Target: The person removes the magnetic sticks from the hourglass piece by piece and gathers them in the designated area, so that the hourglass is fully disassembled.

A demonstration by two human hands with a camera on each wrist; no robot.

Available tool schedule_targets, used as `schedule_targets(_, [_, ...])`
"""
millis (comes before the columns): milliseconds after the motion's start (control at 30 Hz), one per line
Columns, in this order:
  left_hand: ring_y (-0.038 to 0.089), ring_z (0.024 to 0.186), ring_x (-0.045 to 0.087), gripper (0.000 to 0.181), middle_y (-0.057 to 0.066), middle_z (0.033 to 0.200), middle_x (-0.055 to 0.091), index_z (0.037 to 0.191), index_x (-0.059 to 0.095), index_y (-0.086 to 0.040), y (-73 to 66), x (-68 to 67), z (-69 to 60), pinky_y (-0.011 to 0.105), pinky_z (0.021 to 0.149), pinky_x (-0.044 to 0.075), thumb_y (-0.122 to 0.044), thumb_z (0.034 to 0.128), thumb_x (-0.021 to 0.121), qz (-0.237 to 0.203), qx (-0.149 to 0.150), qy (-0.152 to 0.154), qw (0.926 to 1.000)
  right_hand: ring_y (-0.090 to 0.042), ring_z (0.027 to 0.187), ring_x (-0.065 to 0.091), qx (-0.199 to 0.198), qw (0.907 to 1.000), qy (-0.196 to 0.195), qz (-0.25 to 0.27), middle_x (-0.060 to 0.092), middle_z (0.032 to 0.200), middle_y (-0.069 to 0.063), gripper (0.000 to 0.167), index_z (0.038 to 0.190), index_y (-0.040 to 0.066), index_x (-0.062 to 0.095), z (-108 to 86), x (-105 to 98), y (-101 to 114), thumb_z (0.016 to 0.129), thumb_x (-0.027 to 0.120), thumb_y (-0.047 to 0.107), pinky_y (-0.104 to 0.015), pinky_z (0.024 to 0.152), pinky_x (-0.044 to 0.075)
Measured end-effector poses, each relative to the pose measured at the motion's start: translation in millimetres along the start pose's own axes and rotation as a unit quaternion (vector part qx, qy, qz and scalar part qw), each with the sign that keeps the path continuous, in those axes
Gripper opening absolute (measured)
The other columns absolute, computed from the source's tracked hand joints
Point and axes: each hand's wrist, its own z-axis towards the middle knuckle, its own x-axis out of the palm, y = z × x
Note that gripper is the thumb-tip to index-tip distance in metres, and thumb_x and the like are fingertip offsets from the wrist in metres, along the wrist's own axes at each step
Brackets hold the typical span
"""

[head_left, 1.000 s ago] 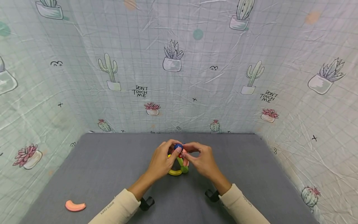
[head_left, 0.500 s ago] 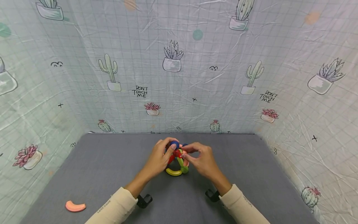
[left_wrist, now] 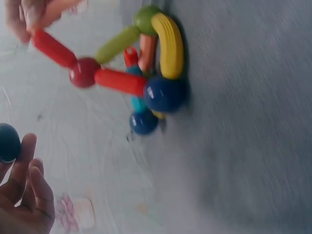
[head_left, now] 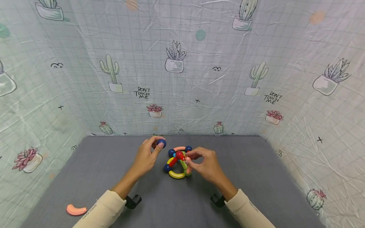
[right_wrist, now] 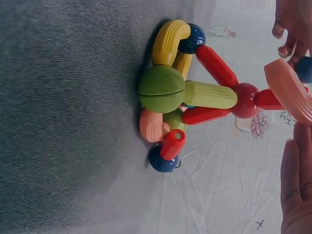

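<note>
My left hand (head_left: 145, 156) holds a blue ball (head_left: 161, 143) between thumb and fingers, apart from a magnetic ball-and-rod structure. My right hand (head_left: 206, 163) pinches a salmon curved rod (right_wrist: 291, 90) above the structure's right side. In the left wrist view that rod meets the upper end of a red rod (left_wrist: 53, 48), which rises from the red ball (left_wrist: 84, 72) on top. Straight red and green rods slope down from this ball. Below, a curved yellow rod (head_left: 176, 175) joins a blue ball (head_left: 167, 168) and a green ball (right_wrist: 162, 89).
A loose salmon curved rod (head_left: 76, 210) lies on the grey table surface (head_left: 108, 171) at the front left. Behind the table hangs a cactus-print cloth (head_left: 182, 85). At the structure's back, another salmon rod (head_left: 179, 148) links two blue balls.
My left hand has drawn away to the left with the blue ball, uncovering the red ball and the structure's left side. My right hand has stayed nearly in place.
</note>
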Motion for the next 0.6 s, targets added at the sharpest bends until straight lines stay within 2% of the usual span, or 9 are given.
schedule_targets(167, [0.02, 0.09, 0.055, 0.029, 0.006, 0.097, 0.068, 0.13, 0.069, -0.01, 17.4, -18.6, -0.4, 0.034, 0.075, 0.041, -0.028, 0.1089, 0.062, 0.028, -0.014, -0.01, 0.9995, -0.01, 0.084, 0.073, 0.014, 0.9998, 0.007, -0.008, 0.077, 0.095, 0.014, 0.017, 0.104, 0.023, 0.082, -7.2, -0.8, 0.3, 0.089, 0.089, 0.021, -0.029, 0.079, 0.059])
schedule_targets(367, [0.024, 0.092, 0.061, 0.028, 0.012, 0.106, 0.072, 0.13, 0.069, -0.011, 43.0, -42.2, 0.2, 0.039, 0.082, 0.047, -0.027, 0.107, 0.066, 0.055, -0.023, -0.015, 0.9981, -0.003, 0.084, 0.071, 0.03, 0.9993, 0.02, -0.002, 0.076, 0.095, 0.017, 0.016, 0.101, 0.022, 0.081, -16.7, 0.1, -0.7, 0.087, 0.09, 0.018, -0.028, 0.08, 0.06])
schedule_targets(600, [0.03, 0.091, 0.063, 0.032, 0.019, 0.112, 0.069, 0.133, 0.07, -0.011, 68.5, -66.2, 0.9, 0.039, 0.076, 0.049, -0.028, 0.1054, 0.068, 0.086, -0.056, -0.026, 0.9944, -0.002, 0.085, 0.072, 0.034, 0.9982, 0.047, 0.012, 0.077, 0.096, 0.017, 0.018, 0.103, 0.018, 0.081, -27.6, 1.7, 0.9, 0.087, 0.09, 0.021, -0.03, 0.08, 0.062])
